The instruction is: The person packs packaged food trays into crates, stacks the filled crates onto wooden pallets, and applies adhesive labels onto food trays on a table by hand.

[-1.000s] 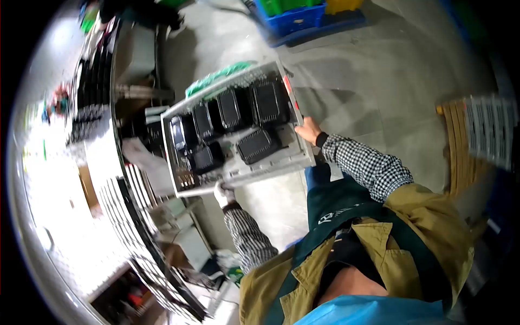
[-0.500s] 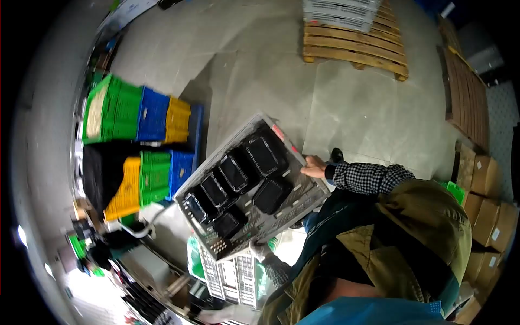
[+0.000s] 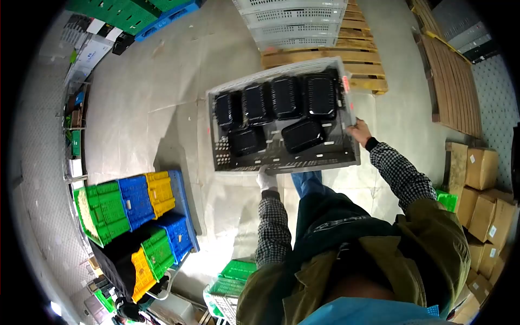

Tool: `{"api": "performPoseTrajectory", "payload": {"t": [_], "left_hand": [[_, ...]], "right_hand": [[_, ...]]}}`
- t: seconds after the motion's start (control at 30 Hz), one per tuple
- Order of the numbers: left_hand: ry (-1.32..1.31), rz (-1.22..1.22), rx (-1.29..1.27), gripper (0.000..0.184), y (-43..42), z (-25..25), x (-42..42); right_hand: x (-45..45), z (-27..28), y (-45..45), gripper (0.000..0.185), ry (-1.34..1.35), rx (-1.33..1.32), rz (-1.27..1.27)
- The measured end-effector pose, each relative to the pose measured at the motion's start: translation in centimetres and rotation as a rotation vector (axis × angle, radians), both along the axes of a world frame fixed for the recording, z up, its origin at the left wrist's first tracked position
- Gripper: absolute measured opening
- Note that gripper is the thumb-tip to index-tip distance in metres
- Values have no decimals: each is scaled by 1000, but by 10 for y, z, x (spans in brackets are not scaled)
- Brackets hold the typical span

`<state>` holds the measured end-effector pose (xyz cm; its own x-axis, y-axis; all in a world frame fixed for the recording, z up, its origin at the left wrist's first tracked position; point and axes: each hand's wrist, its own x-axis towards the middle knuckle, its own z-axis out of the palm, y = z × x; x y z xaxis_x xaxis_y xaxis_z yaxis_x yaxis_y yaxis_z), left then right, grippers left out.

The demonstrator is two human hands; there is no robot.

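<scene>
A grey plastic crate (image 3: 281,165) hangs in front of me, carried in both hands. Several black lidded food containers (image 3: 285,97) lie inside it, most in a row along the far side and two nearer to me. My left hand (image 3: 266,180), in a white glove, grips the crate's near long wall from below; its fingertips are partly hidden. At the right short wall, my bare right hand (image 3: 359,132) has its fingers closed round the rim.
Ahead, stacked grey crates (image 3: 295,24) stand on a wooden pallet (image 3: 365,70). To the left, green, blue and yellow crates (image 3: 135,203) sit on a blue pallet. Cardboard boxes (image 3: 482,168) and a leaning wooden pallet (image 3: 452,89) are at the right. A green crate (image 3: 238,269) stands behind my left arm.
I have turned and brought the crate forward, toward the stacked grey crates and the wooden pallet. It now sits nearly level across my view instead of slanted. Both hands keep their hold.
</scene>
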<state>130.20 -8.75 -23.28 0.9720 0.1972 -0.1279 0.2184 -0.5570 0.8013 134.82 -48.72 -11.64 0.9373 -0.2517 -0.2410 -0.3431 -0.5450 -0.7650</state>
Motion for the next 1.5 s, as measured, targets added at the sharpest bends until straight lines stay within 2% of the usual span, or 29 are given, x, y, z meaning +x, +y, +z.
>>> {"api": "performPoseTrajectory", "payload": {"t": [0.03,0.1,0.13,0.17,0.2,0.23,0.27,0.33,0.47,0.57,0.6,0.67,0.73,0.8,0.97,1.0,1.03,1.07,1.1,1.13,1.17,1.23,1.27,1.3,1.37,1.4,1.43,1.47,1.5], "left_hand": [[40,6,-131,11,-9,-39,30],[285,402,-936,14,-56,-30,97],[414,611,-1329,16,-83,-28,127],[406,547,-1306,15,-104,-47,144],[389,499,-1272,13,-115,-74,160],[374,418,-1247,12,-127,-98,178],[473,555,-1295,10,-139,-109,194],[523,546,-1256,10,-161,-138,228],[576,578,-1266,10,-201,-198,287],[536,430,-1125,11,-229,-245,314],[550,471,-1174,11,-239,-258,321],[566,568,-1265,13,-249,-279,337],[440,263,-866,17,-268,-283,339],[378,48,-582,22,-268,-309,336],[411,-254,-187,26,-267,-322,339],[458,-240,-238,21,-274,-308,342],[474,-123,-455,19,-275,-311,346],[478,5,-667,17,-271,-324,345],[571,155,-880,16,-274,-314,351],[649,338,-1078,16,-277,-304,357],[764,575,-1225,12,-272,-312,365],[665,179,-786,10,-266,-321,356],[603,52,-605,9,-259,-328,346],[531,7,-533,8,-239,-368,335],[611,106,-831,10,-239,-382,347],[791,285,-1171,13,-243,-359,355],[974,504,-1486,16,-242,-339,360],[1020,610,-1369,16,-248,-332,368],[974,851,-1160,21,-266,-320,371]], "right_hand": [[19,-5,-17,41,20,40,-10],[50,-35,-52,38,-86,85,-58],[70,-48,-79,38,-25,36,-93],[80,-62,-100,37,57,-8,-129],[103,-61,-104,37,114,323,-279],[108,-102,-130,38,-68,201,-160],[120,-108,-142,37,-7,270,-202],[155,-133,-163,37,48,366,-264],[219,-202,-203,40,113,330,-265],[253,-268,-231,43,-115,138,-178],[263,-286,-245,46,32,213,-130],[281,-324,-257,46,89,151,-196],[290,-378,-271,46,62,62,-252],[306,-398,-277,47,77,106,-267],[297,-420,-279,48,96,211,-365],[292,-432,-278,49,-139,235,-342],[288,-443,-276,50,-169,511,-416],[286,-435,-280,50,-72,428,-398],[283,-431,-278,51,30,356,-376],[283,-430,-270,52,-61,335,-420],[287,-429,-267,52,1,222,-414],[289,-422,-269,52,142,2,-390],[281,-439,-268,53,7,-194,-344],[290,-412,-270,54,116,115,-369],[293,-415,-270,54,121,22,-373],[292,-421,-269,52,69,-92,-363],[294,-407,-269,54,131,-47,-360],[301,-391,-271,59,283,-7,-371],[293,-436,-282,66,172,-165,-205]]}}
